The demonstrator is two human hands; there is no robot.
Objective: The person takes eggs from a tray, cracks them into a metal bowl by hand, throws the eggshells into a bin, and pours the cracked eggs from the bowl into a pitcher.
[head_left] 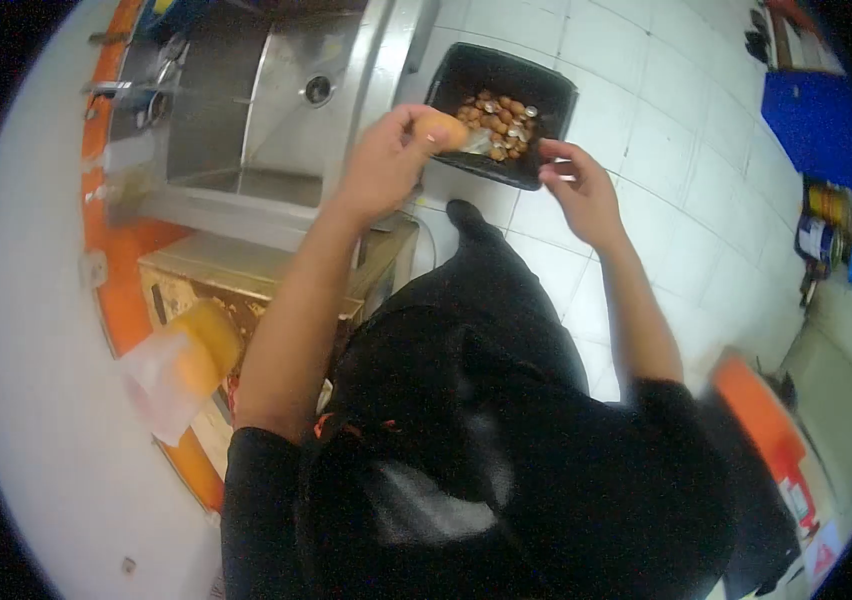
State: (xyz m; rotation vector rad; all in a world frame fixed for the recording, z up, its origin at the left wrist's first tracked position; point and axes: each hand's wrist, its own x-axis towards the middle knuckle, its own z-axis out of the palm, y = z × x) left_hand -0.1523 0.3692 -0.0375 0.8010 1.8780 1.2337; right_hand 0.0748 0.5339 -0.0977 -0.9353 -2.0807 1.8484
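The left hand (384,168) is closed around a rounded, pale-orange thing (443,131), gripping it between thumb and fingers over the near-left side of the bin. The right hand (583,195) is half open, its fingers loosely curled with a gap showing between them, at the bin's right-hand side; nothing shows in its grasp, and whether its fingertips touch the rim I cannot tell. The held thing is well apart from the right hand, with part of the bin's mouth between them.

The white tiled floor (666,110) spreads ahead and to the right. The person's black clothing (506,420) fills the lower middle, with a dark foot (464,213) just short of the bin. To the left stands a steel sink (281,120), its wall close to the bin. Below it in view is a worn, yellowish cabinet (266,262), with a blurred yellow-and-white item (196,355) near its left end. A blue panel (826,125) stands at far right. The black bin (496,72) sits on the floor in front of the foot. Inside lie many brown, rounded pieces (506,118), some showing white. Smallest is the sink's round drain (318,92).
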